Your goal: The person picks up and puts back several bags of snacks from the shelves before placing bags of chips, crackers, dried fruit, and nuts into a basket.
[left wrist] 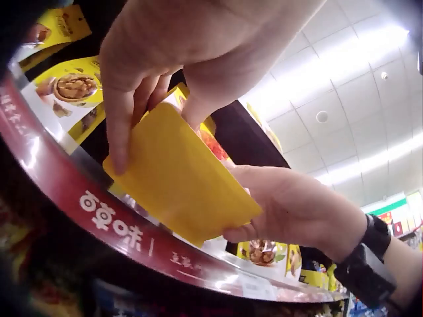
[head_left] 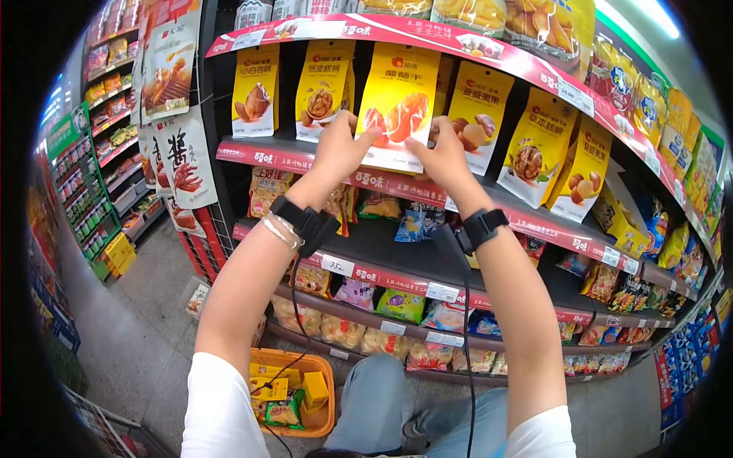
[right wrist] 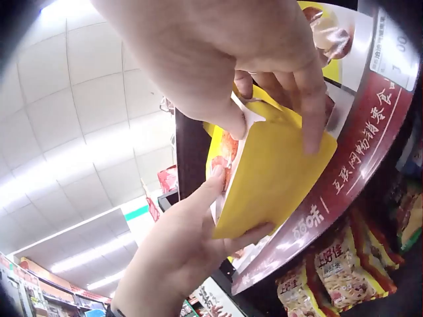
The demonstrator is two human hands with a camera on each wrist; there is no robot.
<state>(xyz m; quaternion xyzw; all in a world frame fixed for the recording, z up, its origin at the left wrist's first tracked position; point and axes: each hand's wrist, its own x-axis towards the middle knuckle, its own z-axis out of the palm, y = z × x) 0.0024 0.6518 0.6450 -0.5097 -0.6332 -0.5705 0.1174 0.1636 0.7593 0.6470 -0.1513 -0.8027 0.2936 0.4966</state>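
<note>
Both hands grip a yellow and white pouch of raisins (head_left: 401, 95) at the front of the upper shelf. My left hand (head_left: 341, 149) holds its lower left side, the thumb on the printed front. At its lower right side my right hand (head_left: 447, 159) does the same, thumb also in front. The flat yellow base of the pouch (left wrist: 178, 175) faces the camera in the left wrist view, with fingers curled round behind it. In the right wrist view the base (right wrist: 274, 172) overlaps the shelf edge. A walnut pouch (head_left: 324, 88) stands to the left, a nut pouch (head_left: 479, 114) to the right.
More nut pouches (head_left: 538, 149) stand along the same shelf (head_left: 290, 156). Lower shelves hold bagged snacks (head_left: 401, 304). An orange basket (head_left: 330, 397) with several packs is on the floor by the person's knee. Large bags (head_left: 183, 156) hang at the left end.
</note>
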